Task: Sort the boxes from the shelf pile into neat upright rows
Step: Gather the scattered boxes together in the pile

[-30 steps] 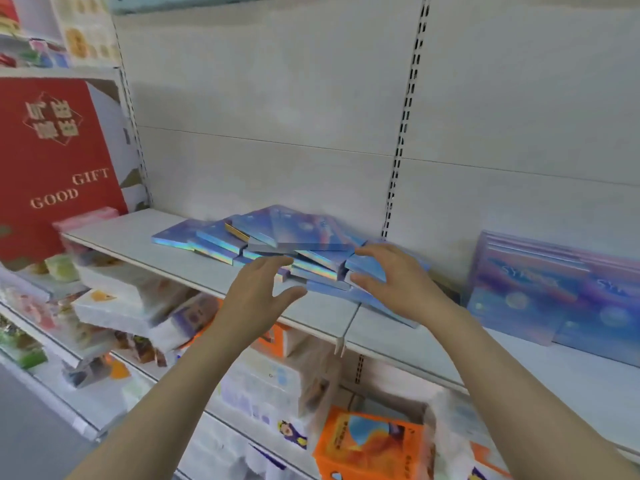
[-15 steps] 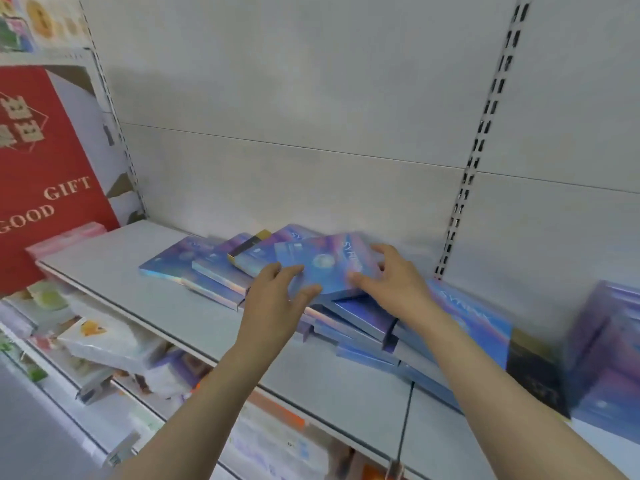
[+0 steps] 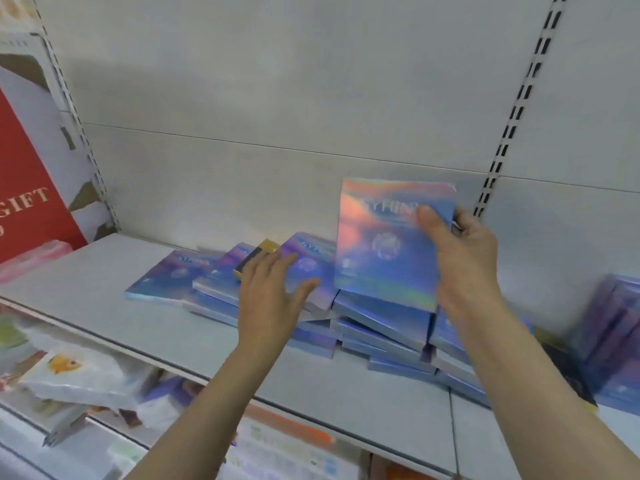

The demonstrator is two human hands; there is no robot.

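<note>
A pile of flat, shiny blue-purple boxes (image 3: 377,323) lies scattered on the white shelf (image 3: 104,292). My right hand (image 3: 464,258) grips one holographic box (image 3: 384,244) by its right edge, thumb on the front, and holds it upright above the pile. My left hand (image 3: 273,299) hovers over the left part of the pile with fingers spread and relaxed, holding nothing. A thin black and gold box (image 3: 256,258) sticks out among the flat ones, just beyond my left fingers.
More purple boxes (image 3: 613,337) stand blurred at the right end of the shelf. A red gift box (image 3: 31,202) stands at the left. Lower shelves hold white packets (image 3: 76,375). A slotted upright (image 3: 512,112) runs up the back wall.
My right hand has picked the top box off the pile and tilted it upright. My left hand has let go of that box and stays over the pile. The view has moved closer.
</note>
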